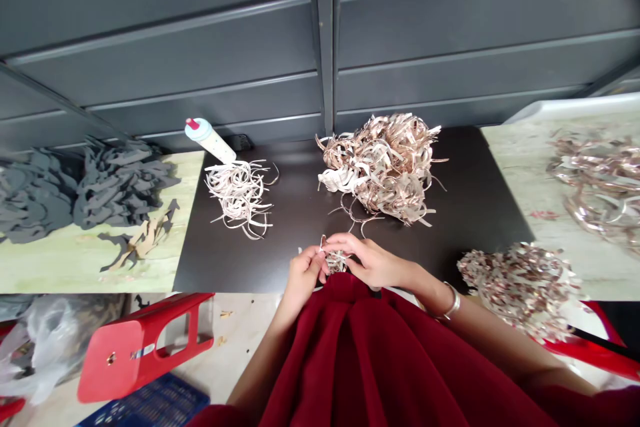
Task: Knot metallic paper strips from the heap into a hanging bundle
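Note:
Both hands meet at the front edge of the dark table mat. My left hand [303, 273] is closed, its thumb and fingers pinching a thin rose-gold strip [323, 242]. From the right, my right hand [374, 263] bends over the same strip, fingertips closed on its upper part. Beneath the fingers sits a small bunch of shiny strips [337, 261], partly hidden by the hands and the red garment. Beyond them lies a large heap of rose-gold and cream strips [393, 163]. A smaller pile of pale strips [239, 195] lies to the left.
A pale bottle with a red cap [213, 141] stands behind the pale pile. Dark grey cut pieces [120, 183] are heaped at far left. More shiny strips [523, 287] bulge over the right front edge. A red stool [145, 347] stands below left; grey panels [210, 40] close the back.

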### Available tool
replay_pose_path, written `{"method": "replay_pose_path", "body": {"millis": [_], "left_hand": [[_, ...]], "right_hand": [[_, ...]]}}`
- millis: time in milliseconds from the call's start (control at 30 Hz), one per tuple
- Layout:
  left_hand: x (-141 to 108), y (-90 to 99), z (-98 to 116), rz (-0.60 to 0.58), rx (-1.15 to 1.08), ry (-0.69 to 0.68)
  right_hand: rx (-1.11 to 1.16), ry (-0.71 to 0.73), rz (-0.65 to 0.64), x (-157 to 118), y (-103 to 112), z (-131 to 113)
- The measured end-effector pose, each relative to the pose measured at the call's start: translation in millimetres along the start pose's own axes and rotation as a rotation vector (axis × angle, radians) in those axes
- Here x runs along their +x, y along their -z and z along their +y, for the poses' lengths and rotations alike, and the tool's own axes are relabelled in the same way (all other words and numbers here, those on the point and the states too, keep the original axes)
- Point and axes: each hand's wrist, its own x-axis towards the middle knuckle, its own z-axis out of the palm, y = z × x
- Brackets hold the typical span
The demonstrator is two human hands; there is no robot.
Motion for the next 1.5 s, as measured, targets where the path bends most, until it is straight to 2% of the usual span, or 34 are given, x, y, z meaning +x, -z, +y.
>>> {"method": "replay_pose_path", "body": {"millis": [100, 233, 433, 600, 733, 867, 1000, 1067, 1167, 1333, 1400, 1500], "left_hand": [[-1, 1.4, -3, 0.014, 0.002, -0.002], [-6, 7.1, 0, 0.029, 0.070, -0.018], [-13, 6.1, 9, 0.091, 0.350, -0.113], [-13, 5.3, 9, 0.097, 0.382, -0.127], [-15, 2.2, 0, 0.122, 0.470, -0.153], [-24, 8.6, -8, 0.178, 0.598, -0.214], [-34, 37.6, -17, 0.309, 0.682, -0.260], [-35, 51.2, -23, 0.373, 0.710, -0.258], [-28, 58.7, -34, 0.432, 0.754, -0.243], [3, 60.9, -52, 0.589, 0.845, -0.194], [17, 70.6, -60, 0.640, 0.869, -0.188], [37, 94.9, -72, 0.682, 0.901, -0.190]], "right_hand": [[-0.011, 0.038, -0.038, -2, 8, -2], [0.071, 0.017, -0.090, -6, 22, -3], [0.333, -0.015, -0.128, -5, 24, 0], [0.728, -0.169, -0.057, -12, 21, 11], [0.844, -0.287, 0.077, -18, 12, 32], [0.681, -0.369, 0.188, -18, 9, 61], [0.493, -0.402, 0.327, -15, 13, 96], [0.371, -0.408, 0.349, -10, 6, 109], [0.154, -0.361, 0.276, 7, -26, 120], [-0.179, -0.196, 0.048, 33, -95, 132], [-0.275, -0.145, -0.041, 34, -111, 140], [-0.378, -0.088, -0.146, 23, -117, 154]]}}
